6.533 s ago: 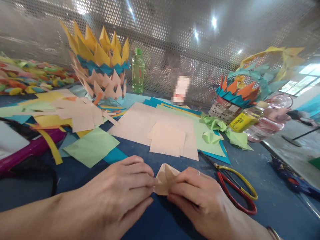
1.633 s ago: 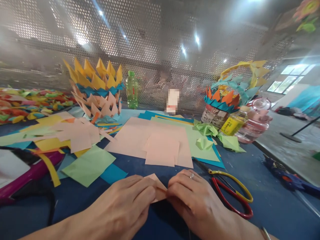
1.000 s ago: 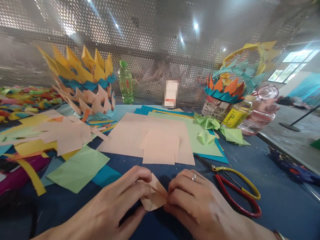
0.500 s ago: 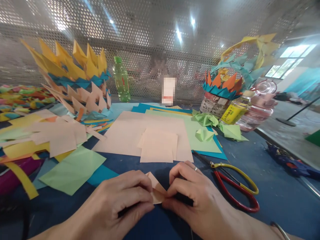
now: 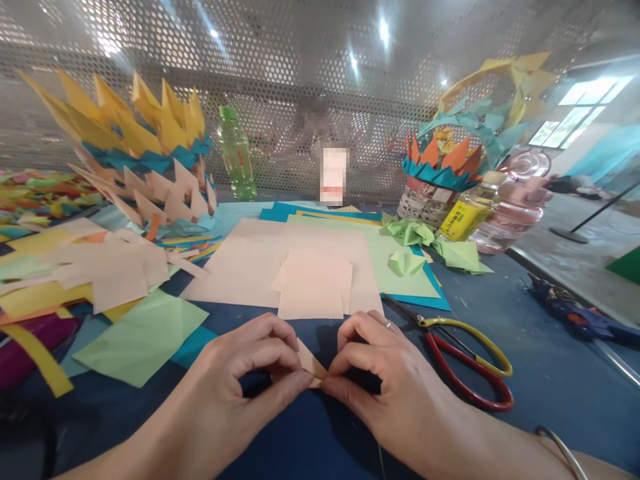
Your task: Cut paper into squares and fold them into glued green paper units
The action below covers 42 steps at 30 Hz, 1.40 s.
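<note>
1. Head view, the only one. Pink piece (image 5: 310, 360): small, pale, matte paper, folded. Visible part is roughly a triangle, with a slanted inner edge and a slightly darker strip along the lower right.
2. Location: low centre, at the near side of the blue table (image 5: 305, 440), between the two hands, just nearer the person than the stack of pink squares (image 5: 314, 287). Cannot tell whether its underside touches the table.
3. Direction: one peak points away from the person, a little to the left. From there an edge slopes down to the right, narrowing into a corner at the right fingertips. Long axis of the visible part runs upper left to lower right; axis of the whole cannot be told.
4. Left hand (image 5: 225, 380): thumb and fingertips pinched on the piece's near left part, the rest of the fingers curled.
5. Right hand (image 5: 397, 373): thumb and forefinger pinched at the right corner, nearly meeting the left thumb tip. Ring on one finger.
6. Hidden: most of the left part, behind left fingers; near edge, behind thumb tips. Layer count unclear.
7. About: scissors (image 5: 425, 323) right of the hands; green square (image 5: 143, 337) to the left. Dark shape at lower left blurred and cut off.
</note>
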Tool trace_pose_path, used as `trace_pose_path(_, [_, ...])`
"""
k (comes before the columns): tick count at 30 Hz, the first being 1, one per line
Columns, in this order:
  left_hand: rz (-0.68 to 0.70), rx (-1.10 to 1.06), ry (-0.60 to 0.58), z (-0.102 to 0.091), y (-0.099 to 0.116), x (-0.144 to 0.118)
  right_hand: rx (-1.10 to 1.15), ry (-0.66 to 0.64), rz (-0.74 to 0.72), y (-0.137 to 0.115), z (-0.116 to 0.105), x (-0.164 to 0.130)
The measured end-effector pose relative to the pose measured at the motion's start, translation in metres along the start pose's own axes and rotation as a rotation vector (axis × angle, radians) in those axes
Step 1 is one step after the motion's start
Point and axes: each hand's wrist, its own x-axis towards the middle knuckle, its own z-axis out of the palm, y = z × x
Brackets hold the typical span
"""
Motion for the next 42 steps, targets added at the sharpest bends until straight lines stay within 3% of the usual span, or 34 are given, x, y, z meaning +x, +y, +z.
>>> trace_pose_path(6, [-0.084, 0.062, -0.007, 0.003, 0.0, 0.0, -0.033, -0.03, 0.033, -0.001, 0.0, 0.001])
trace_pose_path(18, [-0.108, 0.102, -0.022, 0.007, -0.005, -0.003, -0.059, -0.044, 0.066, -0.004, -0.002, 0.001])
trace_pose_path(29, [-0.087, 0.178, 0.029, 0.008, -0.006, -0.003, -0.092, -0.019, -0.144, 0.005, 0.003, -0.003])
trace_pose_path(38, [0.044, 0.299, 0.021, 0.006, 0.0, -0.012, -0.208, -0.072, -0.283, 0.003, -0.001, -0.005])
trace_pose_path(42, [0.239, 0.464, 0.15, 0.005, 0.004, -0.02, -0.219, -0.069, -0.295, 0.003, -0.002, -0.006])
